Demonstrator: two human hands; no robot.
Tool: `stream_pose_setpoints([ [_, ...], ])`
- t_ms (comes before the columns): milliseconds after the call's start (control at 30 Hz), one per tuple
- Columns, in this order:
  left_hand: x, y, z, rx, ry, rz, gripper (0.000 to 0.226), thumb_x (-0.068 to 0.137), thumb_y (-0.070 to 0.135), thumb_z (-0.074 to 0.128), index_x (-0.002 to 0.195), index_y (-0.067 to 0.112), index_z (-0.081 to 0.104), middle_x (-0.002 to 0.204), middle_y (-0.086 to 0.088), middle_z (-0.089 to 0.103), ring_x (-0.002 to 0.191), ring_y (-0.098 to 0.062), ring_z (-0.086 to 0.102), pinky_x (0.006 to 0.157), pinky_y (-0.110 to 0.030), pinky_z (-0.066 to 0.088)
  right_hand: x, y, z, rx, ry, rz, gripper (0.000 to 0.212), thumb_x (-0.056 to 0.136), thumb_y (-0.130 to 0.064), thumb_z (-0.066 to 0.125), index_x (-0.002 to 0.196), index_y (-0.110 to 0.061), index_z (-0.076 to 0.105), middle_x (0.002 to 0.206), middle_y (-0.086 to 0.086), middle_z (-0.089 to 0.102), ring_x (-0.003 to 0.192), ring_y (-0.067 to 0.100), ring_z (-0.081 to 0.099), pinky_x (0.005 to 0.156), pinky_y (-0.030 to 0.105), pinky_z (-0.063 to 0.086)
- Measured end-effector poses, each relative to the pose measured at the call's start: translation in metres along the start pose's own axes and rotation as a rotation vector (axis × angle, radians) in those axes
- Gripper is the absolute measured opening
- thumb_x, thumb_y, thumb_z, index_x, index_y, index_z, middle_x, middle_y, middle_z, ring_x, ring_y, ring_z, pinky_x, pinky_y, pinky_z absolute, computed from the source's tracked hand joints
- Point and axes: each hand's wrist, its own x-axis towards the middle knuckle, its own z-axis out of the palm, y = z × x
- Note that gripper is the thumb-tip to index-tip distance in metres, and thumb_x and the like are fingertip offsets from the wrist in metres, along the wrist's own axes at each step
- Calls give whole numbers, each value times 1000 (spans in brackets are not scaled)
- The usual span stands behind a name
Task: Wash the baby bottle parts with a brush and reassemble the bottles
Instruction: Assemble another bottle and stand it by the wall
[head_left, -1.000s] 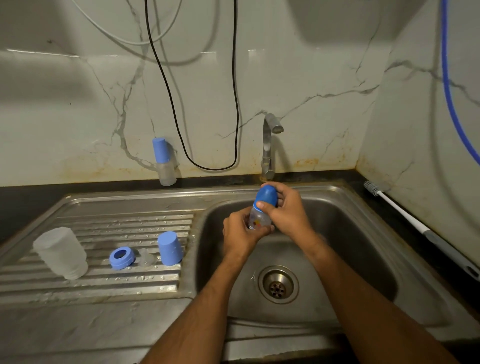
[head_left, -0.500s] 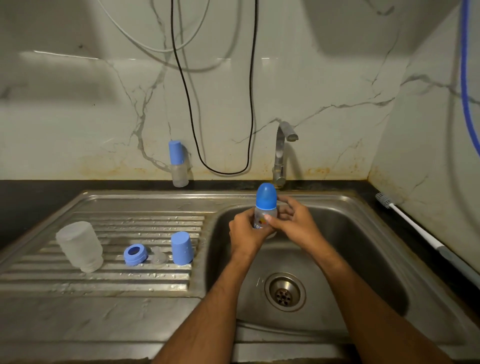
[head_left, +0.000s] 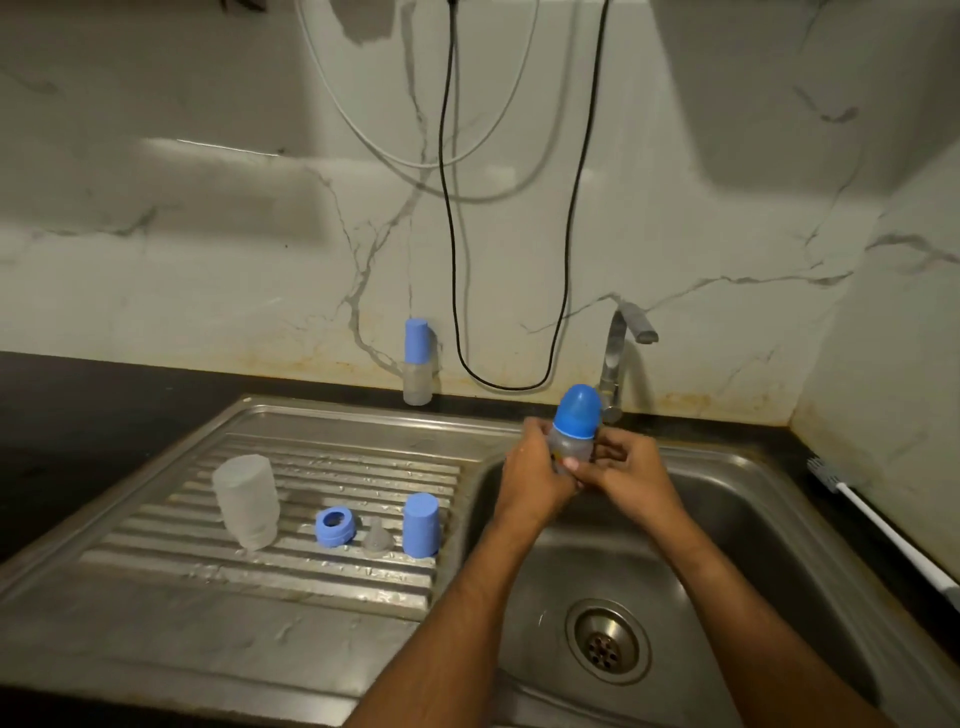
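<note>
The tap (head_left: 621, 353) stands close behind; 4 loose parts crowd the draining board (head_left: 156, 525).

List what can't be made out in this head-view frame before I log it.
- Small bottle: lower body hidden by the left hand and right hand.
- Whether its blue cap is fully seated: motion blur.
- Brush: handle end cut off by the right edge.
- Clear teat on the drainboard: too small for detail.
</note>
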Motion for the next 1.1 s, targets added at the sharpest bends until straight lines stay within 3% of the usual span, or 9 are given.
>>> stream_pose_setpoints([
  [100,18,11,-36,89,57,44,58,72,20,87,123,14,61,110,-1,69,100,-16,66,83,-25,52,17,-24,17,-18,2,-35,39,75,-6,87,110,-5,72,90,7,78,80,17,76,70,34,60],
  [200,34,12,-73,138,83,28,51,70,17,89,116,11,66,99,-1,70,88,-14,65,73,-21,47,33,-48,44,-12,-32,-54,39,74,-9,89,108,-10,71,89,8,78,78,23,77,70,40,63],
  [267,46,7,-92,156,96,4,47,71,15,89,112,10,66,93,0,68,86,-14,65,70,-21,47,45,-57,63,-30,-42,-60,44,73,-12,90,113,-9,71,86,7,78,77,24,77,68,42,64],
  [400,76,-10,-120,161,167,-75,51,69,9,90,113,9,65,101,-6,71,93,-19,68,86,-34,57,73,-65,101,-88,-14,-79,54,70,-17,93,118,-6,72,91,5,77,82,22,75,65,33,62],
  [533,108,-33,-127,132,207,-142,47,68,6,91,108,10,67,93,-7,72,85,-20,71,80,-42,62,99,-62,129,-115,-39,-53,54,72,-18,91,121,-8,70,95,1,74,84,18,73,70,36,64],
  [633,128,-53,-125,104,233,-188,46,68,6,90,107,10,66,92,-6,72,84,-18,70,72,-32,61,118,-52,142,-155,-68,-32,51,73,-16,91,120,-10,71,88,-10,70,81,7,69,78,33,61],
  [767,153,-79,-116,143,249,-214,37,70,3,88,100,9,67,91,-5,70,84,-17,67,59,-17,47,143,-30,155,-230,-79,-5,43,78,-11,86,118,-11,71,93,-7,71,82,3,66,69,15,50],
  [933,179,-108,-101,182,216,-229,37,66,0,89,94,10,67,90,-6,70,85,-22,69,79,-38,61,165,2,167,-252,-43,27,44,77,-7,86,118,-7,71,101,3,76,92,15,72,90,35,60],
  [1100,198,-132,-88,192,266,-197,28,77,3,81,90,18,62,93,-5,70,88,-20,68,78,-33,59,177,20,176,-215,-9,49,40,79,-7,84,116,-9,70,99,3,76,93,16,72,92,36,59],
])
